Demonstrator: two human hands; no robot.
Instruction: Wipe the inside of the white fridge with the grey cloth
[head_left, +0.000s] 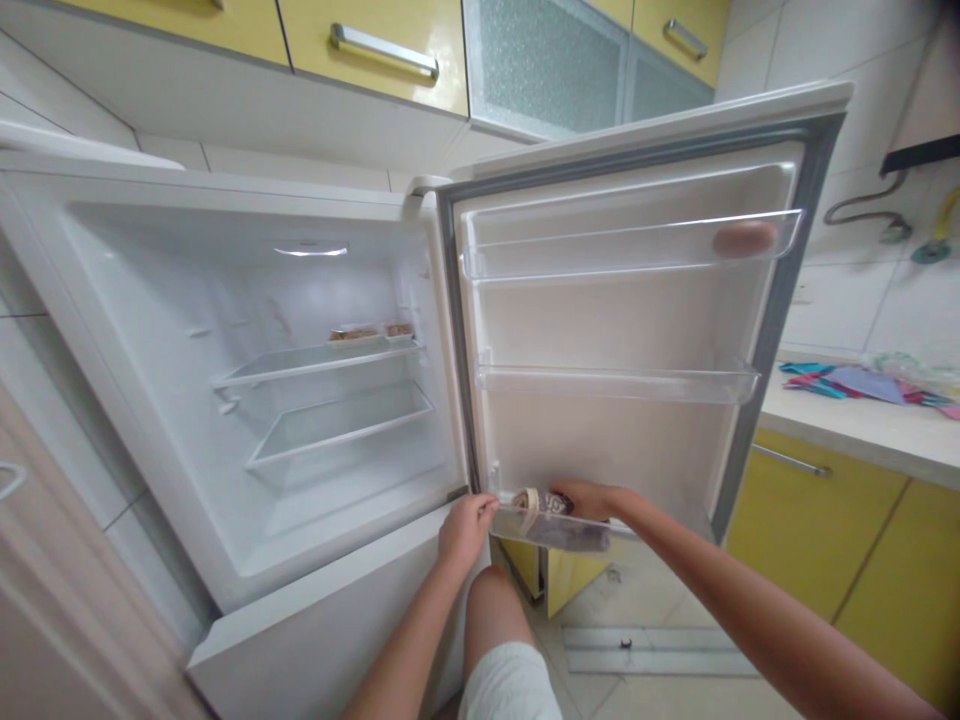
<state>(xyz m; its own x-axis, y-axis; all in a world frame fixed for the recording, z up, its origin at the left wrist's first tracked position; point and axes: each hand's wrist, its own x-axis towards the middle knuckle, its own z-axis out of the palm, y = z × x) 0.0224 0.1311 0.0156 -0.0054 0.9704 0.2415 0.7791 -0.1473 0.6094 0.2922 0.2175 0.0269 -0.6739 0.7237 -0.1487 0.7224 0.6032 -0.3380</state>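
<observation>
Left hand (pixel 463 530): pinches the left end of the low bin (pixel 511 522).
Right hand (pixel 589 498): dips into the low bin, fingers curled round the dark pack (pixel 556 503).
Dark pack: lies in the low bin, between both hands.
Fridge door (pixel 607 320): wide open.
Top shelf (pixel 300 368): two small trays (pixel 354 336) of brown stuff.

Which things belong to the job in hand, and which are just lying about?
In use:
dark patterned item, right hand at it
bottom door bin, left hand at its hinge-side end

Lying about:
small packs, upper shelf
reddish-brown item, top door bin
colourful pieces, counter
</observation>
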